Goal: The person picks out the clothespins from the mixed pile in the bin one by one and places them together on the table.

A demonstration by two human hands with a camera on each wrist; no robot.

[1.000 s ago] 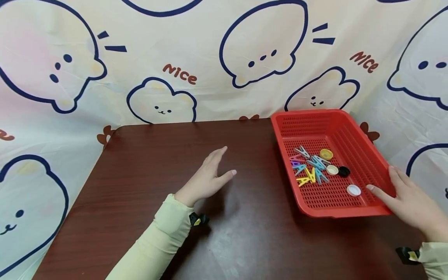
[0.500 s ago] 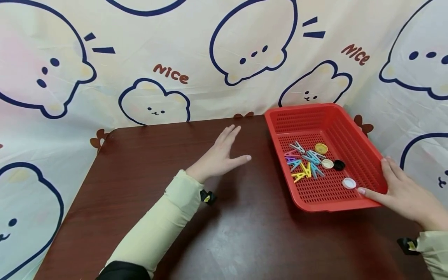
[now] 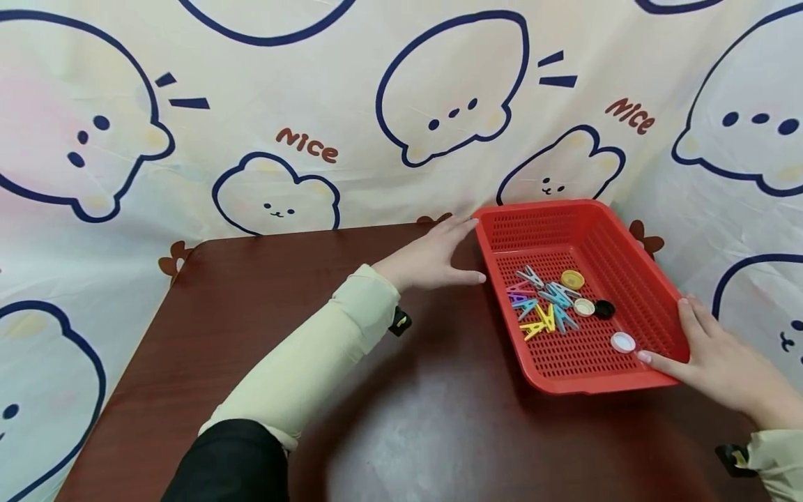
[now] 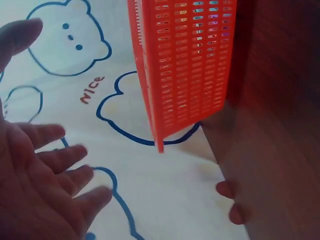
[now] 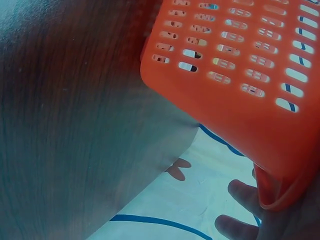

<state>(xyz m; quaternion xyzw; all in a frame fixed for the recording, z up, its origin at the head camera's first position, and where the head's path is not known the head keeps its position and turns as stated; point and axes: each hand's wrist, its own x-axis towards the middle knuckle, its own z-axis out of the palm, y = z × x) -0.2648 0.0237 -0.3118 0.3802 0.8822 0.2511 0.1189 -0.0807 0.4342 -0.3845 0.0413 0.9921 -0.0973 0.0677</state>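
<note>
In the head view, a red basket (image 3: 627,272) sits at the right end of the brown worktop (image 3: 219,314), by the patterned cloth (image 3: 351,77). A cluster of pegs (image 3: 558,296), in pale grey, pink, purple, blue and yellow, lies at the left of its floor. Beside them are a yellow cap (image 3: 572,279), a cream cap (image 3: 584,307) and a black cap (image 3: 604,309); a white cap (image 3: 623,342) lies nearer the front. The left hand (image 3: 433,258) reaches across toward the far left corner, thumb apart from the fingers. The right hand (image 3: 721,355) holds the rim at the near right corner, thumb on the inner side.

The left wrist view shows that hand spread wide, palm visible, with a gap between it and the basket's slotted wall.

In the right wrist view, fingertips show below the rim; the rest of that grip is hidden.
</note>
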